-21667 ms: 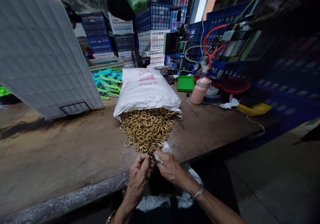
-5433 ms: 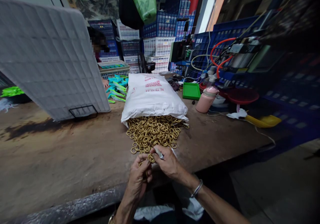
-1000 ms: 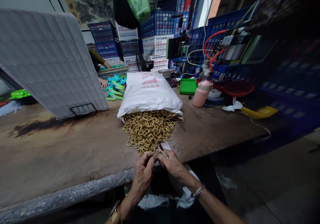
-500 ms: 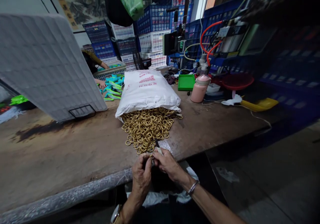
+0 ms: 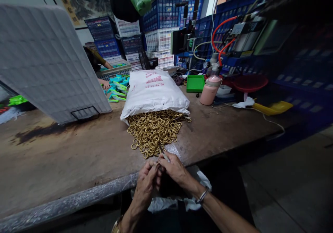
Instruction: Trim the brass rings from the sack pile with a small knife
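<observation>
A heap of gold-coloured rings (image 5: 154, 131) spills out of a white sack (image 5: 154, 92) onto the worn wooden bench (image 5: 65, 156). Both my hands meet at the bench's near edge, just in front of the heap. My left hand (image 5: 146, 182) is closed, its fingertips pinching a small ring that I can barely make out. My right hand (image 5: 175, 170) is closed on a thin metal tool (image 5: 163, 154) whose tip points up toward the heap. A white plastic bag (image 5: 179, 201) lies under my wrists, in my lap.
A large grey quilted panel (image 5: 44, 59) leans at the left. Behind it another person's arm (image 5: 100, 61) reaches over turquoise parts (image 5: 117, 87). A pink bottle (image 5: 209, 91), green tray (image 5: 195, 83), red bowl (image 5: 249, 83), yellow scoop (image 5: 270, 108) and blue and white crates (image 5: 158, 35) stand behind.
My hands stay together at the bench edge, shifting only slightly, with the tool tip now nearer the heap's front. The view has tilted a little.
</observation>
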Available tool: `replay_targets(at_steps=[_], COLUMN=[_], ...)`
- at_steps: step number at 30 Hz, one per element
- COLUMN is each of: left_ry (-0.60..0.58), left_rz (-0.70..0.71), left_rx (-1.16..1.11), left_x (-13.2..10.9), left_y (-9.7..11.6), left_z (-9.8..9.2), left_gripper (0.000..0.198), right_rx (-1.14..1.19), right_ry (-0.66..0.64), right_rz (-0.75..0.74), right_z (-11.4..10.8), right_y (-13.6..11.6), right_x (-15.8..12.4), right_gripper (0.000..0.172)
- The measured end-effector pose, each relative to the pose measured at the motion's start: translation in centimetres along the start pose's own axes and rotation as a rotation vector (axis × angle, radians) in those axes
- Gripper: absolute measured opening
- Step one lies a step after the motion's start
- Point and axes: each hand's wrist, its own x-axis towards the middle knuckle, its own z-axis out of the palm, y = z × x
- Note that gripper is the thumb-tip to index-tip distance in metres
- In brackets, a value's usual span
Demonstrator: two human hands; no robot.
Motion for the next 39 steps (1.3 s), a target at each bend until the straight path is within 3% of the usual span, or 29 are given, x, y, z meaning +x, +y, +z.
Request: replay_targets(at_steps=[5,10,16,21,29,33,36,39], left_ry=[-0.027,-0.008,0.027,0.060,0.093,0.037,-0.011,0.025], left_rz=[-0.062,-0.009,-0.040,-0.068,0.017,0.039,0.009,-0.026], left_rx=[-0.127,-0.170,-0.170,-0.122,0.044,0.036,-0.098,-0.233], left_x=[-0.2,0.0,0.1,0.3,0.0,-1.0,-1.2,-0.8], left_y=[0.2,-0.1,0.1,-0.1,-0.1,0.7,0.7,0.1], left_z=[0.3,0.1,0.1,-0.2,-0.3,0.3,0.5,0.1], left_gripper=[0.024,0.026,0.029,0.034,0.034,0.032,0.028,0.027], right_rx=[-0.013,-0.353,-0.672,-0.744,-0.843,-0.956,-0.977,-0.954], right_ry=[0.018,0.133,0.005,-0.025,-0.066,0.046,0.122,0.182], right_rz=[-0.020,-0.094,-0.184,-0.217,-0.182,-0.033,-0.030,-0.059], right_z=[-0.2,-0.6,-0.5,-0.3,-0.4,-1.4,-2.1,-2.2], right_y=[-0.1,0.8,2.5,2.1,1.5,1.5,1.5,1.8], right_x=[0.1,-0.3,-0.9,-1.1,-1.2,-0.1,1.1,2.1], right_gripper=[0.014,0.014,0.018,0.021,0.025,0.023,0.021,0.016])
